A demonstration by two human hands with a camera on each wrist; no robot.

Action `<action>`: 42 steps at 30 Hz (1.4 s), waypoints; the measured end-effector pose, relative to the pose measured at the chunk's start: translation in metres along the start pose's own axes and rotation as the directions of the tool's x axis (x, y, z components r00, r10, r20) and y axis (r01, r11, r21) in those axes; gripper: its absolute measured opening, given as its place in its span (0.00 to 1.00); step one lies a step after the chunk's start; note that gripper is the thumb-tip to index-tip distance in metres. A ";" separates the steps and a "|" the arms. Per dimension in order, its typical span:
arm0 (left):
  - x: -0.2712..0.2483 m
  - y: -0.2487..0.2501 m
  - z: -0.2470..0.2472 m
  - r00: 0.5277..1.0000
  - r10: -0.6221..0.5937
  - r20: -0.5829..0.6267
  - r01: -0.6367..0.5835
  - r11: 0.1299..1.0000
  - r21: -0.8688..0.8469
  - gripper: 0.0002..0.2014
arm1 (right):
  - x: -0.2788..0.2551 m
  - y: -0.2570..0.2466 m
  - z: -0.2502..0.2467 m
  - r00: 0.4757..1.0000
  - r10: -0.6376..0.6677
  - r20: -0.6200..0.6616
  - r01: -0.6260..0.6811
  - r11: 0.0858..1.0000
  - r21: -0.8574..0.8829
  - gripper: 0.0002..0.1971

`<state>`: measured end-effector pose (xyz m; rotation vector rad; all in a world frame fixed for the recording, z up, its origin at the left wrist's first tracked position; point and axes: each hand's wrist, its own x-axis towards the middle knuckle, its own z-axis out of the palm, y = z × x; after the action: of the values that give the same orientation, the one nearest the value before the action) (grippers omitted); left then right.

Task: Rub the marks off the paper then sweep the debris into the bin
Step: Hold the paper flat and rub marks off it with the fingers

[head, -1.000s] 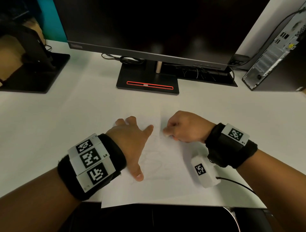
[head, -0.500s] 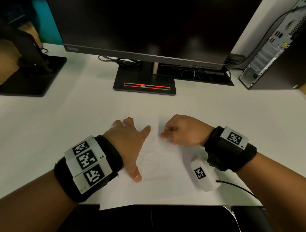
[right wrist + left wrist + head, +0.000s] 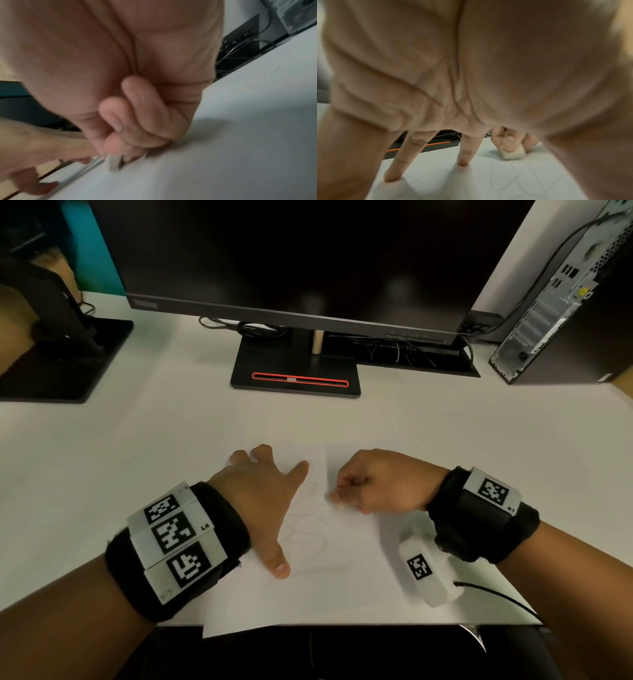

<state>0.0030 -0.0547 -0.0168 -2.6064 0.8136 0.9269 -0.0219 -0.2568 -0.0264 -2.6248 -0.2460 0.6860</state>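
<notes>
A white sheet of paper (image 3: 329, 587) with faint pencil scribbles (image 3: 308, 539) lies at the desk's front edge. My left hand (image 3: 263, 491) lies spread flat on the paper's left part, fingers (image 3: 464, 154) straight and pressing down. My right hand (image 3: 370, 487) is curled and pinches a small white eraser (image 3: 512, 153) against the paper near its upper middle; the eraser (image 3: 113, 163) shows under the fingertips in the right wrist view. In the head view the eraser is hidden by the fingers. No bin shows in any view.
A monitor on a black stand (image 3: 296, 371) stands behind the paper. A computer tower (image 3: 561, 302) is at the back right, and a second black stand (image 3: 65, 361) at the back left. Cables (image 3: 404, 350) lie behind the monitor. The desk edge (image 3: 342, 625) runs just below the paper.
The right hand with the eraser has shifted slightly back and forth over the upper middle of the paper. The left hand stays spread on the sheet.
</notes>
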 end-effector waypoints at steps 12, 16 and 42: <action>-0.001 0.000 -0.001 1.000 0.002 0.008 -0.002 1.000 -0.010 0.73 | -0.005 0.005 -0.002 0.997 -0.004 -0.071 0.002 1.000 -0.030 0.20; -0.001 0.000 -0.001 1.000 0.001 0.016 -0.001 1.000 -0.019 0.73 | -0.009 -0.004 0.010 0.996 -0.084 0.037 0.087 0.992 -0.088 0.22; 0.000 -0.001 0.001 1.000 0.005 0.002 -0.004 1.000 -0.014 0.74 | -0.004 -0.015 0.012 0.997 -0.076 0.021 0.077 0.995 -0.062 0.21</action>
<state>0.0030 -0.0540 -0.0173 -2.6158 0.8157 0.9398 -0.0325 -0.2400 -0.0278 -2.6534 -0.3779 0.6880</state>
